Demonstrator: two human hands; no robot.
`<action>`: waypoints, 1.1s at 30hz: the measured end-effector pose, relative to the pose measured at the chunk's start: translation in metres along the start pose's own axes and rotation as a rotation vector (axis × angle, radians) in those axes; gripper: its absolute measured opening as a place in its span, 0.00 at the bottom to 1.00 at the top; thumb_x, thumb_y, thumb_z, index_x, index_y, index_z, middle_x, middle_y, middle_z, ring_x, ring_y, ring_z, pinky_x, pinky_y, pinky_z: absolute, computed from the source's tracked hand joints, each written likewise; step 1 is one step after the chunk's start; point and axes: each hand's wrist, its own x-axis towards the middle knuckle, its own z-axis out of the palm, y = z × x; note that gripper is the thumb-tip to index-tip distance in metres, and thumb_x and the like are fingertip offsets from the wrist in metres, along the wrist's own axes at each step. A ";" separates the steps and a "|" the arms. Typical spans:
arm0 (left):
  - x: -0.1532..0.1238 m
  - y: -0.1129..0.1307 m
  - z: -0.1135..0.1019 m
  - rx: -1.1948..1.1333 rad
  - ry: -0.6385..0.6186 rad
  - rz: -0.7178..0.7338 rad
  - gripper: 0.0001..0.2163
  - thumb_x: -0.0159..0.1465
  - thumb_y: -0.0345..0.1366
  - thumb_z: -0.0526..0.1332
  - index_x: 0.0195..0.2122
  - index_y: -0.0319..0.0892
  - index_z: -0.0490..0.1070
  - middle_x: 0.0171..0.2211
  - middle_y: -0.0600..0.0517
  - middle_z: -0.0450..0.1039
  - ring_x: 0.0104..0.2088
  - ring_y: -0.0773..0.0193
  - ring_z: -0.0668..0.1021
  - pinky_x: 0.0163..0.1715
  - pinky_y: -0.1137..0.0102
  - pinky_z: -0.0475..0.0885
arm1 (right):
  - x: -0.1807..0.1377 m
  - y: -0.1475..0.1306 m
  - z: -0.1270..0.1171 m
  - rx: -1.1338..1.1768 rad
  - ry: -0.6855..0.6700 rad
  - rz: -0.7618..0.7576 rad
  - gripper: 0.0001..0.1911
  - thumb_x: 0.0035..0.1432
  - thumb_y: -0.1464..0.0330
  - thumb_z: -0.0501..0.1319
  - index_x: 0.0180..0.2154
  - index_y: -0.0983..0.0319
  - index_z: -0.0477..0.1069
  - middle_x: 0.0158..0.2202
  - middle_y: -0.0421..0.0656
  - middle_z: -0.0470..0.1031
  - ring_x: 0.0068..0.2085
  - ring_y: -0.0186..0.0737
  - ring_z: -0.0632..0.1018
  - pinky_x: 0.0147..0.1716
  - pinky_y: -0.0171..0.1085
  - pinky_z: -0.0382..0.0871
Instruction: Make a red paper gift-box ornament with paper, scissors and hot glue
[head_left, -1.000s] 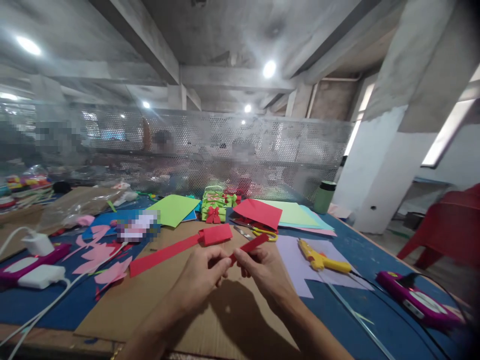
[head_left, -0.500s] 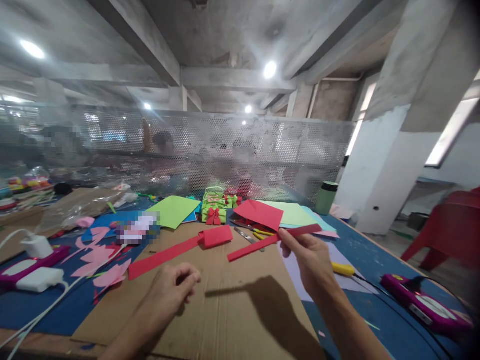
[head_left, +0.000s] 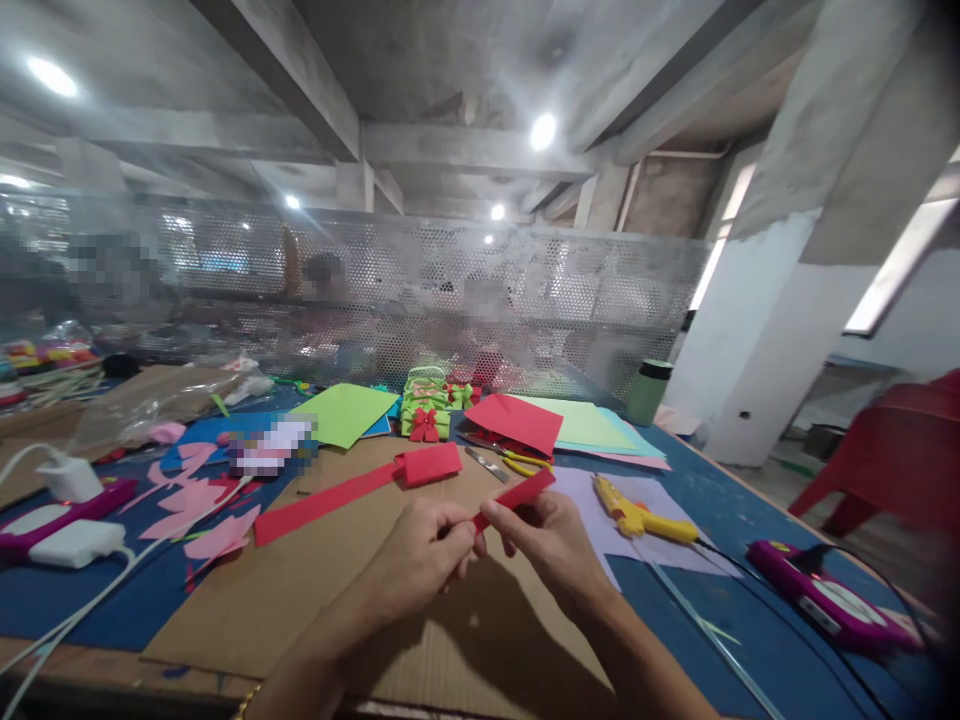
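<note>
My left hand (head_left: 442,540) and my right hand (head_left: 551,535) meet over the brown cardboard sheet (head_left: 352,600). Both grip a narrow red strip (head_left: 525,490), which slants up to the right; its lower end is hidden by my fingers. Just behind them lies a wider red strip (head_left: 322,507), with a folded red piece (head_left: 429,464) at its right end. Beyond my hands are yellow-handled pliers (head_left: 523,463) and a silver blade-like tool (head_left: 486,464).
A yellow glue gun (head_left: 637,515) rests on lilac paper (head_left: 585,490) at right, its cord running to a purple power strip (head_left: 832,595). Green bags with red bows (head_left: 425,410) stand at the back, beside red sheets (head_left: 517,422). Pink scraps (head_left: 221,535) and white cables lie left.
My right hand has brought the narrow red strip down and left. My left hand has moved right and now grips it too. The glue gun and pliers are less covered.
</note>
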 end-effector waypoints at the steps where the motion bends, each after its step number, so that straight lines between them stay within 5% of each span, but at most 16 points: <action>1: -0.001 0.000 -0.003 0.021 -0.008 -0.020 0.13 0.63 0.39 0.54 0.27 0.39 0.72 0.16 0.57 0.64 0.15 0.72 0.64 0.17 0.75 0.59 | 0.001 0.001 -0.003 0.019 0.008 0.019 0.18 0.55 0.54 0.67 0.28 0.64 0.76 0.18 0.37 0.69 0.20 0.31 0.67 0.20 0.31 0.60; 7: -0.007 0.001 -0.018 0.192 -0.087 -0.139 0.11 0.59 0.35 0.54 0.25 0.39 0.73 0.14 0.56 0.66 0.14 0.70 0.67 0.17 0.74 0.59 | 0.005 -0.003 -0.027 -0.152 -0.149 0.044 0.13 0.54 0.60 0.66 0.29 0.64 0.75 0.22 0.39 0.72 0.21 0.31 0.70 0.21 0.31 0.62; 12: -0.009 -0.002 -0.012 0.464 -0.064 0.013 0.15 0.64 0.37 0.51 0.23 0.41 0.70 0.20 0.54 0.70 0.22 0.68 0.71 0.22 0.73 0.57 | 0.001 -0.009 -0.024 -0.404 -0.248 -0.058 0.08 0.55 0.68 0.59 0.28 0.64 0.75 0.23 0.40 0.74 0.25 0.32 0.71 0.24 0.30 0.62; 19: -0.009 -0.001 -0.006 0.556 -0.008 0.057 0.12 0.60 0.33 0.53 0.18 0.40 0.62 0.17 0.58 0.56 0.21 0.71 0.61 0.22 0.70 0.49 | -0.001 -0.012 -0.019 -0.673 -0.253 -0.147 0.10 0.48 0.76 0.57 0.28 0.64 0.77 0.21 0.37 0.72 0.24 0.31 0.68 0.23 0.30 0.56; 27: -0.017 -0.001 -0.021 0.417 -0.114 -0.152 0.11 0.58 0.35 0.52 0.23 0.40 0.71 0.17 0.55 0.66 0.19 0.68 0.69 0.21 0.73 0.57 | 0.000 -0.009 -0.049 -0.741 -0.040 -0.231 0.12 0.56 0.75 0.55 0.36 0.63 0.78 0.25 0.41 0.76 0.25 0.35 0.72 0.28 0.34 0.63; 30: -0.016 0.002 -0.019 0.495 -0.099 -0.034 0.11 0.59 0.35 0.53 0.21 0.40 0.69 0.17 0.56 0.62 0.21 0.69 0.67 0.22 0.72 0.54 | -0.007 -0.014 -0.028 -0.713 -0.202 -0.402 0.09 0.62 0.71 0.58 0.41 0.60 0.77 0.36 0.43 0.79 0.37 0.40 0.76 0.40 0.38 0.65; 33: -0.016 0.005 -0.016 0.570 -0.088 0.090 0.10 0.58 0.33 0.54 0.19 0.40 0.65 0.18 0.58 0.56 0.22 0.70 0.63 0.23 0.71 0.50 | -0.013 -0.016 -0.005 -0.739 -0.369 -0.403 0.07 0.61 0.75 0.60 0.33 0.60 0.75 0.32 0.40 0.77 0.35 0.38 0.74 0.40 0.38 0.62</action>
